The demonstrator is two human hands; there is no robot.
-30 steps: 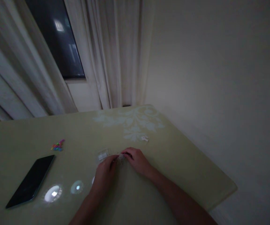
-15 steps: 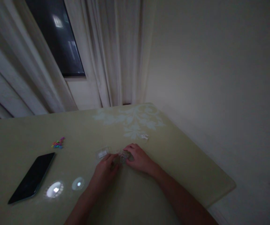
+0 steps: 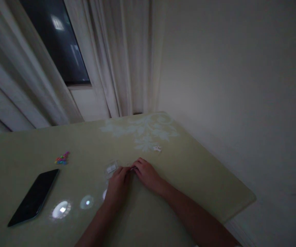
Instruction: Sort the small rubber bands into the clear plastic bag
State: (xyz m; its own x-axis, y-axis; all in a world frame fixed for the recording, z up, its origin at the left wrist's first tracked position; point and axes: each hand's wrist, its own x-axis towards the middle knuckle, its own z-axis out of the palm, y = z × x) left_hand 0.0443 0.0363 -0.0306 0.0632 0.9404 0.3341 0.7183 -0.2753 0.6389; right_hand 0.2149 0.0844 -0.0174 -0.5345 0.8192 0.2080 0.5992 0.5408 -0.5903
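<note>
My left hand [image 3: 120, 177] and my right hand [image 3: 145, 172] meet over the table, fingertips pinched together. Between them shows only a thin, pale sliver of a small thing [image 3: 132, 168]; the fingers hide the rest, so its kind is unclear. Both hands are closed. Just beyond the left fingers lies a small clear plastic packet or case [image 3: 111, 168] with a white label. Farther off, past the right hand, is a little white piece [image 3: 157, 148].
A black phone [image 3: 36, 195] lies at the left, below a small heap of brightly coloured pieces [image 3: 62, 158]. The glossy table [image 3: 86, 144] ends at a wall [image 3: 227, 85] on the right. Curtains [image 3: 134, 61] and a dark window [image 3: 57, 41] stand behind.
My hands have drawn closer together and their fingers have closed in. The round, ring-patterned metallic thing seen between them before is now mostly hidden. The view has shifted slightly.
</note>
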